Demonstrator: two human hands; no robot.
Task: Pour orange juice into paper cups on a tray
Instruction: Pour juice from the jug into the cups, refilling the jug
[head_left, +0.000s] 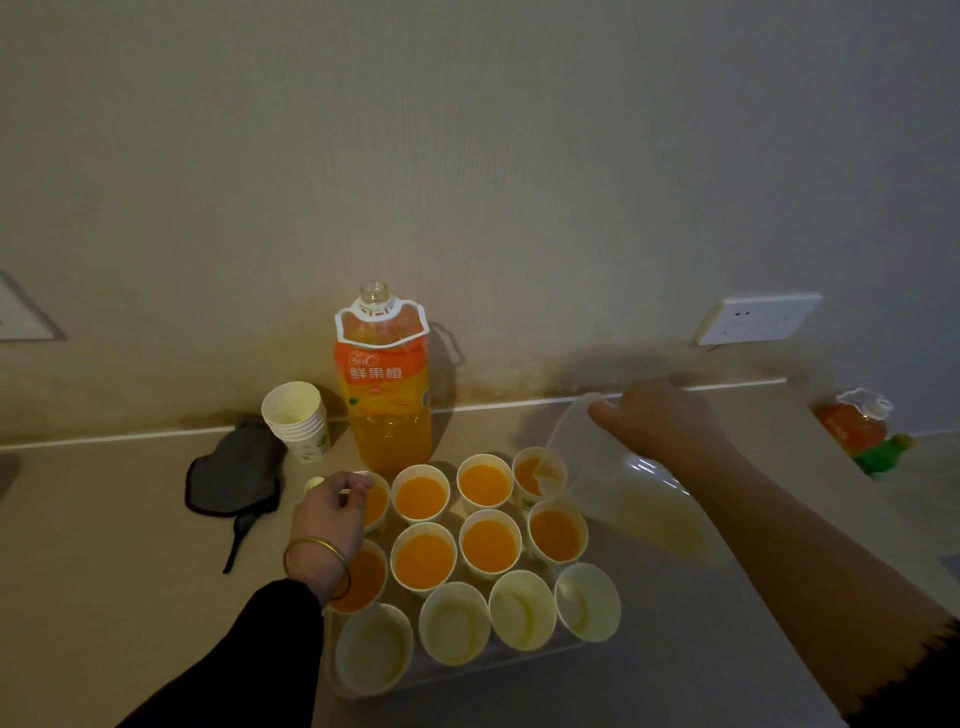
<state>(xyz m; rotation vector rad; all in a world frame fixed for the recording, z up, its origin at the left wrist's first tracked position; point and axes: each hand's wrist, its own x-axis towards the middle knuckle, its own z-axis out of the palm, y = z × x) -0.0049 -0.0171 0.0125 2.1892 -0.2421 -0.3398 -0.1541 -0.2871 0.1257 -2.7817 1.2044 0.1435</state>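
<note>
Surface: a pale beige countertop (130, 545), set against a plain cream wall (467, 156) on which a white wall socket (758, 318) is mounted. A clear plastic tray (488, 667) of white paper cups (490, 543) is placed in front of an uncapped orange-juice bottle (383, 395). A clear plastic pitcher (623, 493) is gripped by the right hand (660, 421) and tilted, spout over the back-right cup (527, 475). The rim of the back-left cup (378, 501) is pinched by the left hand (330, 512). The four front cups (454, 623) are unfilled.
</note>
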